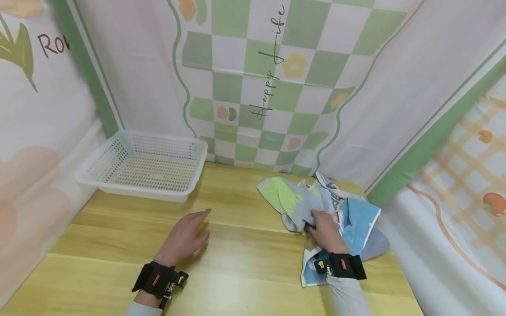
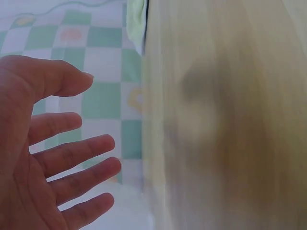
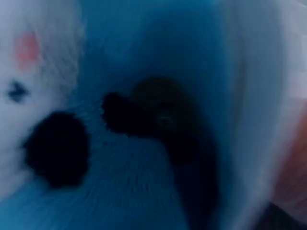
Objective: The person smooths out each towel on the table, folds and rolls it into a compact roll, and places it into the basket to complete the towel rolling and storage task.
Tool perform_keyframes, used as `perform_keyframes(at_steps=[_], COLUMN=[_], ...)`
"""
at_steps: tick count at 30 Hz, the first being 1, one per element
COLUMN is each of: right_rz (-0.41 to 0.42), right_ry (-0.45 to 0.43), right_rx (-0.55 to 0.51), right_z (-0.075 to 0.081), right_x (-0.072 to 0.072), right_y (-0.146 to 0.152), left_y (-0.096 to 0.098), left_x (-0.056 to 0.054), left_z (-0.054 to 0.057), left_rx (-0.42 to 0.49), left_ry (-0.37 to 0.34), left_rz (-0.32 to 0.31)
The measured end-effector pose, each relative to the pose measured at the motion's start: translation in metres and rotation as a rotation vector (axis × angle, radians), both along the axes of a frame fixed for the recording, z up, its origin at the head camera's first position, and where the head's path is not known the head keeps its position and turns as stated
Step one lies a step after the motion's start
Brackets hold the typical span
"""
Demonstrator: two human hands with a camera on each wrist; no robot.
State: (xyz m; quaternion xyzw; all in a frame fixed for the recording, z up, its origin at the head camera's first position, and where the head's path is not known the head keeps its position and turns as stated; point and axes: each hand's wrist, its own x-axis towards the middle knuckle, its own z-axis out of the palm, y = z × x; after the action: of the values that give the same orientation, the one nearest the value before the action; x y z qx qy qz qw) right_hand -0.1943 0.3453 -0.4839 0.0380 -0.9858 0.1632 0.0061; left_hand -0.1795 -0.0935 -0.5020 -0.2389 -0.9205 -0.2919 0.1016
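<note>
A heap of small towels lies at the right of the table. At its left is a grey and lime-green towel, with a blue towel at its right. My right hand is at the heap, index finger and thumb on the grey towel's near edge; I cannot tell whether they pinch it. Blue cloth with a white and black print fills most of the right wrist view, hiding the fingers. My left hand hovers over the table, its fingers spread and holding nothing, as the left wrist view also shows.
A white plastic basket with slotted sides stands at the table's back left corner. Printed curtains hang behind the wooden table and along both sides. Both wrists wear black straps with small cameras.
</note>
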Motion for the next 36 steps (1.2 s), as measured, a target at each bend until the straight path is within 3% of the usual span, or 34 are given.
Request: perform_keyframes(at_steps=[3,8,11,18,21,24,26,29,33,36], right_rz=[-0.019,-0.047,-0.033,0.109,0.168,0.214,0.218,0.197,0.142,0.087], right_ry=[-0.007,0.040,0.148,0.538,0.645,0.690,0.657,0.542,0.333,0.185], right_rx=[0.034,0.015,-0.040,-0.197,-0.303,-0.386,-0.410,-0.412,-0.335,-0.254], right_z=[0.000,0.016,0.029,0.069,0.087,0.093,0.087,0.065,0.026,0.002], right_x=[-0.008,-0.013,-0.012,0.001,0.012,0.021,0.024,0.022,0.010,0.001], right_y=[0.003,0.001,-0.006,-0.038,-0.061,-0.083,-0.095,-0.106,-0.108,-0.103], left_y=[0.006,0.014,0.018,0.035,0.045,0.053,0.057,0.060,0.061,0.061], left_x=[-0.001,-0.004,-0.005,-0.006,-0.005,-0.004,-0.003,0.001,0.005,0.008], left_z=[0.006,0.019,0.024,0.033,0.035,0.033,0.030,0.023,0.014,0.010], left_rx=[-0.001,-0.018,-0.016,-0.044,-0.059,-0.071,-0.078,-0.112,-0.175,-0.195], left_ry=[-0.002,0.023,0.048,0.111,0.170,0.198,0.173,0.066,-0.063,-0.085], left_rz=[-0.035,-0.067,-0.085,-0.146,-0.177,-0.202,-0.221,-0.235,-0.221,-0.209])
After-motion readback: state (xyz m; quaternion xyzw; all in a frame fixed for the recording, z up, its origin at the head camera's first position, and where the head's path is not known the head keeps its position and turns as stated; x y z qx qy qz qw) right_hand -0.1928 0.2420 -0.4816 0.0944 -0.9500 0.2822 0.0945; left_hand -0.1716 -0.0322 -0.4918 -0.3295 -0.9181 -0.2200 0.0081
